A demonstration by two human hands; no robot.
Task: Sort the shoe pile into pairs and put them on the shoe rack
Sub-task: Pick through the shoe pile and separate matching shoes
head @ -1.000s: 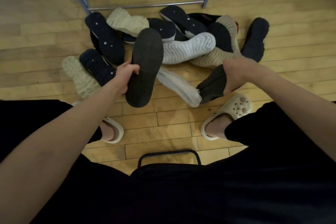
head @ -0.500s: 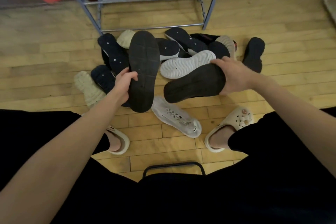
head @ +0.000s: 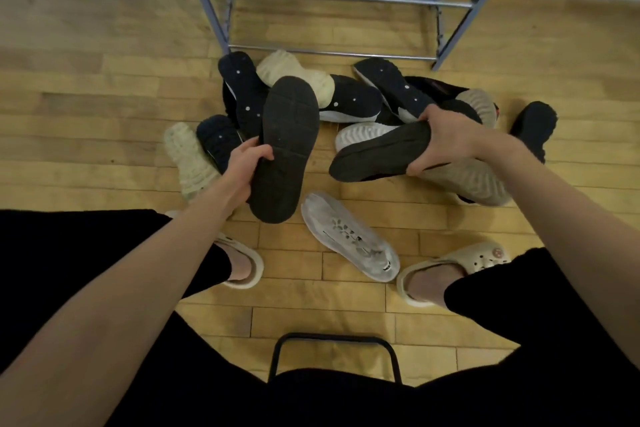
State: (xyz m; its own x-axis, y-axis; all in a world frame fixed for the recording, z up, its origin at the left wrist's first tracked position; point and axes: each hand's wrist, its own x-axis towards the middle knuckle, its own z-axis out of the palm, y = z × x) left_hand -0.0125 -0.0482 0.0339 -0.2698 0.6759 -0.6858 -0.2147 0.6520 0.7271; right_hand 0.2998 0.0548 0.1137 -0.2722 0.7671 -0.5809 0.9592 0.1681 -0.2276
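left shoe: dark shoe (head: 285, 149), sole up toward the camera, lifted over the near-left edge of the pile
left grip: left hand (head: 244, 166) clenched on that shoe's left edge near the heel end, fingers curled over the sole rim
left axis: long axis runs roughly toward the rack, toe end far, heel end near the person
right shoe: matching dark shoe (head: 379, 152), sole mostly up, lifted over the pile's near-right part
right grip: right hand (head: 446, 142) grasping one end, thumb under, fingers over the top
right axis: lies crosswise to the rack, free end pointing left toward the other held shoe; gap between the two
rack: shoe rack (head: 332, 0) just beyond the pile, bars bare where visible
pile: shoe pile (head: 349, 97) on the floor just before the rack's bottom bar
nearer hand: about equal; left shoe's toe already points at the rack
next move, judged: right shoe needs turning to lie parallel to the left before both go forward
stray: white sneaker (head: 349, 241) on the floor, nearer the person than the pile, between their feet
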